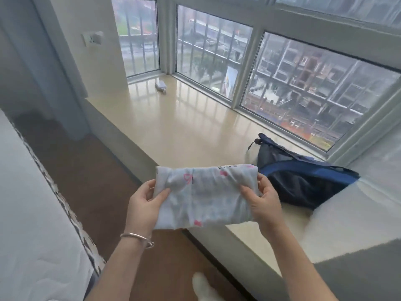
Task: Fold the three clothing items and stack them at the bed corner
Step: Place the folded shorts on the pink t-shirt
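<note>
A white garment with pink prints [204,196], folded into a compact rectangle, is held in the air over the front edge of the window ledge. My left hand [144,205] pinches its left end and my right hand [263,199] pinches its right end. A dark navy and blue garment [303,177] lies crumpled on the ledge just to the right of my right hand. The bed [32,213], covered in white, runs along the left edge of the view. No third clothing item can be made out.
The cream window ledge [184,127] stretches below barred windows [217,57]; a small white object [161,85] lies at its far end. Brown wooden floor [91,181] separates ledge and bed. A white-socked foot [204,285] shows at the bottom.
</note>
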Motion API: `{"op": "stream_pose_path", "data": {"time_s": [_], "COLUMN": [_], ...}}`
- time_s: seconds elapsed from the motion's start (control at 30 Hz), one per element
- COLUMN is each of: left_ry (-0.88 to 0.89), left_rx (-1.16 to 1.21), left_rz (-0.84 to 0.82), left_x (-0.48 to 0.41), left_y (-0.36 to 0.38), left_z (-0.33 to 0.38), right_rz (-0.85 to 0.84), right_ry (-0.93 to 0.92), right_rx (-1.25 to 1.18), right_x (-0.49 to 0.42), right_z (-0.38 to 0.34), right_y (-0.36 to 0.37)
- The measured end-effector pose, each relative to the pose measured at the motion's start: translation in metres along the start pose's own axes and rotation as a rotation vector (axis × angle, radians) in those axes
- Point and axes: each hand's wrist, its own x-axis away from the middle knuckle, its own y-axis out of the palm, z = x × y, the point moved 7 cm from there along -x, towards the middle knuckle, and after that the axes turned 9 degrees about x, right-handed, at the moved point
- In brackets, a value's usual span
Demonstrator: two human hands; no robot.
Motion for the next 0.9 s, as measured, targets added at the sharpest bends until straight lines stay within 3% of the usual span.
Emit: {"op": "stream_pose_path", "data": {"time_s": [0.37, 0.67, 0.9], "left_ry": [0.115, 0.183, 0.224], "left_rx": [0.067, 0.098, 0.091], "left_rz": [0.423, 0.769, 0.868], "left_x": [-0.187, -0.275, -0.394], "left_y": [-0.044, -0.151, -0.274], "left_z": [0.042, 0.084, 0.125], "right_rz": [-0.400, -0.720, -0.820], "right_ry": [-0.090, -0.236, -0.268], "right_rx": [0.094, 0.156, 0.135], "right_x": [-0.233, -0.315, -0.363], "right_z": [-0.056, -0.103, -0.145], "right_y": [0.188, 0.397, 0.585]}}
